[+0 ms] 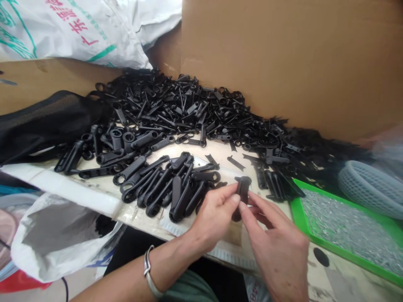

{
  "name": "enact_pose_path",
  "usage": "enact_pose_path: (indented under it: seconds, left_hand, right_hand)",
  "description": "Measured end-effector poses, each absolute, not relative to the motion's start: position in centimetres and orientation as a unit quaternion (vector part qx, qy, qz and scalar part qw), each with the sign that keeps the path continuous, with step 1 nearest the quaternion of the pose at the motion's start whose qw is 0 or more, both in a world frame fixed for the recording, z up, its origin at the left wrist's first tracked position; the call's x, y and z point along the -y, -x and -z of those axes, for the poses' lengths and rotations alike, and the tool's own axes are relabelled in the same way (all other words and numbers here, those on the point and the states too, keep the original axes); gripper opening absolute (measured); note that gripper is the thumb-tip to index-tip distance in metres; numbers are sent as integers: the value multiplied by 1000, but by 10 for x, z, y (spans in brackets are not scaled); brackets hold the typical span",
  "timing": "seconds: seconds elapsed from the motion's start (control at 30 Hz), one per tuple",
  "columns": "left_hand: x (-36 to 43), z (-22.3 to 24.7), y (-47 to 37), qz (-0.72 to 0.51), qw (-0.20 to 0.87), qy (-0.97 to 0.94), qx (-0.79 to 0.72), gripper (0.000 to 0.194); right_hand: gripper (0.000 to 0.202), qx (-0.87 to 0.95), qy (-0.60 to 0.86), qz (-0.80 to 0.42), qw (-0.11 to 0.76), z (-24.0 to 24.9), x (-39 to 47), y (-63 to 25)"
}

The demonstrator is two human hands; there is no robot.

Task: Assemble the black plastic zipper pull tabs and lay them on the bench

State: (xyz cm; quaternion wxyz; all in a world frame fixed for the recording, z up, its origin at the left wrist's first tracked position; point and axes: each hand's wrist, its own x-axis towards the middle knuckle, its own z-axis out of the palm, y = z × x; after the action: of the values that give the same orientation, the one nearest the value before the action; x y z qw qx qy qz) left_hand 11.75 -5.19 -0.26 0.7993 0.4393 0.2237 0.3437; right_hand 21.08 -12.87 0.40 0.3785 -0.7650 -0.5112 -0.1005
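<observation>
Between my two hands, over the front of the table, is a black plastic handle-shaped part (243, 188) held roughly upright. The thumb and fingers of my left hand (217, 209) pinch it from the left. My right hand (273, 239) grips its right side and lower end with the fingertips, which partly hide it. Left of my hands lies a cluster of similar black handle-shaped parts (176, 193), each with a ring at one end. Several thin black strips (235, 162) lie loose just behind the held part.
A big heap of black parts (176, 105) rises against the cardboard wall (283, 58). To the right stand a green tray (299, 209) of small shiny metal pieces and a blue-grey plastic basket (371, 188). An open white sack (31, 251) hangs below the table's left edge.
</observation>
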Motion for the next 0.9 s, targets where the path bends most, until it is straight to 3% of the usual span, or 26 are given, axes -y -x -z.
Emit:
enact_pose_path:
  seconds: [0.23, 0.5, 0.63, 0.77, 0.9]
  left_hand:
    - [53, 3, -117, -336, 819, -429, -181, 23]
    - [52, 8, -112, -319, 741, -535, -252, 26]
    - [55, 4, -106, -297, 672, -630, -253, 27]
    - [57, -2, -100, -277, 621, -697, -226, 24]
    - [57, 0, -97, -262, 574, -745, -216, 23]
  right_hand:
    - [30, 522, 756, 92, 383, 2, 132, -209]
    - [39, 371, 766, -170, 497, -8, 136, -224]
    - [52, 343, 679, -306, 572, -3, 126, -233]
    - [45, 302, 557, -449, 630, 1, 124, -229]
    - [31, 265, 546, -445, 659, 4, 125, -221]
